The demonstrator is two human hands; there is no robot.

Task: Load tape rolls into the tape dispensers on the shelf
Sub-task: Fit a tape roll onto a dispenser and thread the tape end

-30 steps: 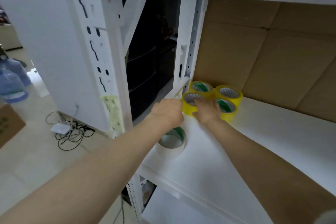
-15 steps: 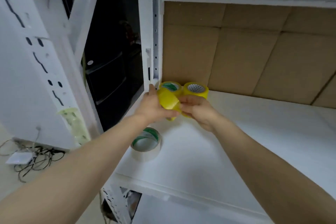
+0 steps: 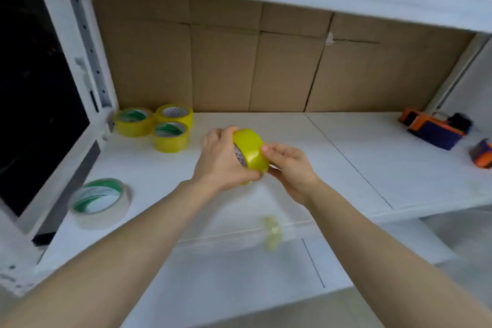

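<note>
White shelf [image 3: 359,157], cardboard behind; both hands lift a yellow tape roll [image 3: 251,150] on edge, left hand [image 3: 222,161] gripping it, right hand [image 3: 288,168] pinching its rim; dispensers [image 3: 434,129] sit far right

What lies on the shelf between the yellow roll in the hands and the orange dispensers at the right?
Nothing: in the head view only bare white shelf, crossed by a thin dark seam, separates the yellow roll from the nearest dispenser.

Brown cardboard panels [image 3: 223,69] across back; perforated white upright [image 3: 91,66] left of them; dark recess [image 3: 34,88] beyond.
</note>
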